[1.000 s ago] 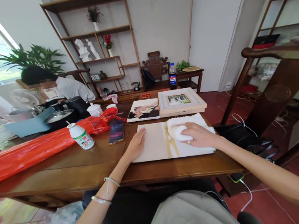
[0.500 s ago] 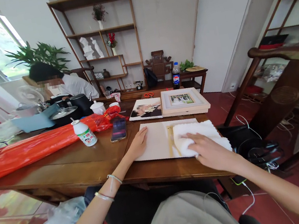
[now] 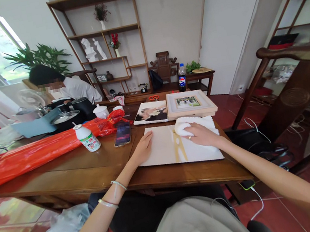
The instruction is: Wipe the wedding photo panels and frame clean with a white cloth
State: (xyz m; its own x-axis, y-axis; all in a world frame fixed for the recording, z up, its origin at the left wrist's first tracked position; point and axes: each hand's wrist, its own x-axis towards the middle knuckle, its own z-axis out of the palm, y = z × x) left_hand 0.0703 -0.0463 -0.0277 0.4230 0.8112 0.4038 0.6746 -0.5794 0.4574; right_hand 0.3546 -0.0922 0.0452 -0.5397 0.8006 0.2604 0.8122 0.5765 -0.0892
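A flat white panel lies on the wooden table in front of me, with a tan, A-shaped strip down its middle. My left hand rests on the panel's left edge with its fingers stretched out, holding nothing. On the panel's upper right part, my right hand grips a white towel and presses it down beside the top of the tan shape. Part of the towel is bunched ahead of the fingers; the rest spreads under the hand toward the panel's far right corner.
Behind the panel lie a photo print and a framed picture, with orange-handled scissors and a cola bottle farther back. Left stand a phone, a white bottle and a red-wrapped bundle. A person sits far left.
My right hand has moved the towel away from me, up to the panel's far edge. The panel's lower right part and more of the tan shape now show. My left hand stays put.
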